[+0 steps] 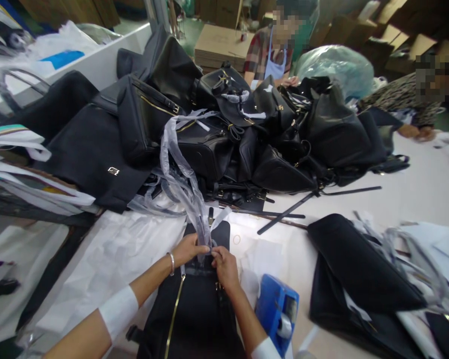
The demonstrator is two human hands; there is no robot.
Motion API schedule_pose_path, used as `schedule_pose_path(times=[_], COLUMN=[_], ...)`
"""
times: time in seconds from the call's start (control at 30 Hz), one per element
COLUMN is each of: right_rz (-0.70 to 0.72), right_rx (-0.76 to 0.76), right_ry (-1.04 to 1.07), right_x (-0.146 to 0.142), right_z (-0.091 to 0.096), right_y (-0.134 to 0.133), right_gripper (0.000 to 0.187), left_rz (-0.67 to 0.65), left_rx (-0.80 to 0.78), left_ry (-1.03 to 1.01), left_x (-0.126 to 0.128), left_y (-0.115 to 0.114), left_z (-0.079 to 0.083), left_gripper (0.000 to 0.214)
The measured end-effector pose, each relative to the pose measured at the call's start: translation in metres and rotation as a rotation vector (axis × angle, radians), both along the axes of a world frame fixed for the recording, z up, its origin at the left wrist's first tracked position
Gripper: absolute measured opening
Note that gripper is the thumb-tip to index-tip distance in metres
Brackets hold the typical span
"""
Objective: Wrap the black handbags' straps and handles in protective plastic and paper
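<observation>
A black bag (200, 314) with a gold zipper lies in front of me on the table. Over its upper part, my left hand (189, 248) is closed around a bundle of straps wrapped in clear plastic (183, 184), which rises and bends back toward the pile. My right hand (224, 267) sits close beside it, fingers pinched at the base of the same wrapped straps. Whatever lies between the right fingertips is too small to make out. A blue tape dispenser (277, 311) stands to the right of my right forearm.
Black bags (205, 149) form a long heap across the table's far side. More black bags (362, 279) lie at the right, with plastic-wrapped straps. Loose black straps (284, 214) cross the white table (359, 199). Two people work beyond the heap; a plaid sleeve (254, 57) shows.
</observation>
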State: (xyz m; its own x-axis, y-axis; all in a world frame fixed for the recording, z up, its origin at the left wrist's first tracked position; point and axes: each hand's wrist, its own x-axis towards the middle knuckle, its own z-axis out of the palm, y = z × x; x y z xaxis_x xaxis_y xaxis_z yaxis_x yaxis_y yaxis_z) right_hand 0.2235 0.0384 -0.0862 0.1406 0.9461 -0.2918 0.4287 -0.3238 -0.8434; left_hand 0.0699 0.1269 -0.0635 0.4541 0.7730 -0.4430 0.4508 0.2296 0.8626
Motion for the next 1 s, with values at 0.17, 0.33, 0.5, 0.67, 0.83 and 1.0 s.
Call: schedule_pose_path(times=[0.17,0.33,0.5,0.67,0.83,1.0], right_rz=[-0.02,0.023,0.0,-0.051,-0.133,-0.176], right_rx=[-0.034,-0.076,0.001,0.068,-0.025,-0.071], right_ry=[0.057,0.176,-0.025,-0.111,-0.063,-0.011], right_x=[0.001,-0.002,-0.008,-0.007,-0.006,-0.004], right_z=[0.005,0.003,-0.001,0.001,-0.002,-0.006], right_y=[-0.005,-0.021,-0.025,-0.021,-0.024,-0.024], right_gripper=[0.021,0.031,0.02,0.016,0.014,0.014], left_rz=[0.013,0.028,0.009,-0.007,-0.044,-0.118], left_rx=[0.033,0.091,0.104,0.091,0.118,0.085], left_ry=[0.155,0.216,0.168,0.178,0.24,0.306], left_x=[0.004,0.006,0.006,0.009,0.017,0.021], left_y=[0.001,0.0,-0.008,-0.014,-0.023,-0.026], left_z=[0.001,-0.001,-0.003,-0.006,-0.011,-0.016], left_gripper=[0.029,0.035,0.035,0.037,0.021,0.013])
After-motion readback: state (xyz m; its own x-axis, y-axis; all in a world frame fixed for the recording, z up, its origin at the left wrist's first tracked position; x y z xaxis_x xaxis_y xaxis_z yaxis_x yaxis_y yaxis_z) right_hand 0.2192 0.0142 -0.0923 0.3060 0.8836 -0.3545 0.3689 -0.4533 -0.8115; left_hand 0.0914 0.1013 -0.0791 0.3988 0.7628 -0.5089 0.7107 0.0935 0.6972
